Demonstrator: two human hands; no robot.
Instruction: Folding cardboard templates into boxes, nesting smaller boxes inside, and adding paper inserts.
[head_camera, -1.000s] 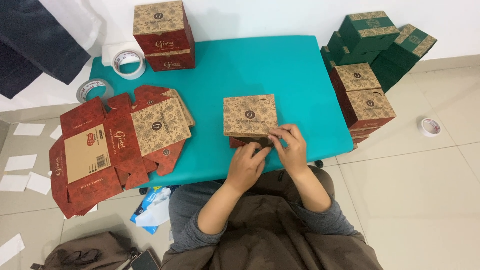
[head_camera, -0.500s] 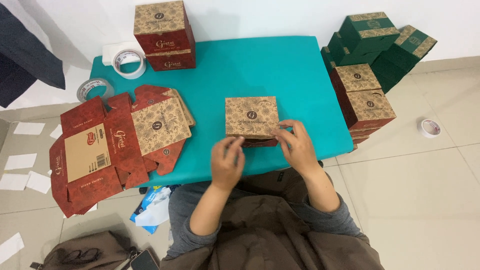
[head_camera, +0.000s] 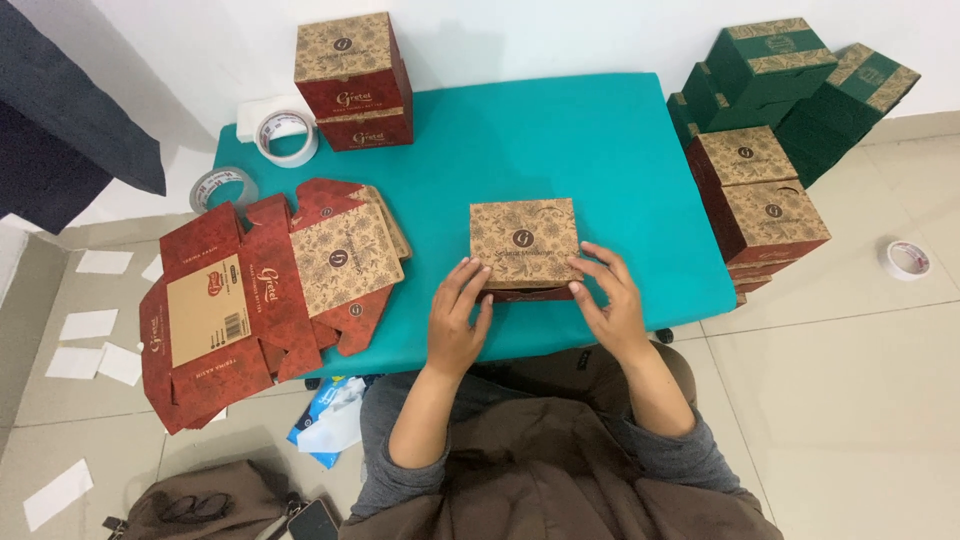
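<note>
I see the brown patterned box (head_camera: 524, 243) near the front edge of the teal table (head_camera: 560, 140). My left hand (head_camera: 455, 325) has its fingers spread, tips touching the box's near left corner. My right hand (head_camera: 612, 300) curls loosely over the near right corner, fingertips on the lid edge.

Half a second ago the left hand sat lower, off the box; now it has reached the corner.

Flattened red boxes (head_camera: 260, 290) overhang the table's left side, stacked red boxes (head_camera: 352, 65) stand at the back, green boxes (head_camera: 800, 75) pile up right. Nothing blocks either hand.
</note>
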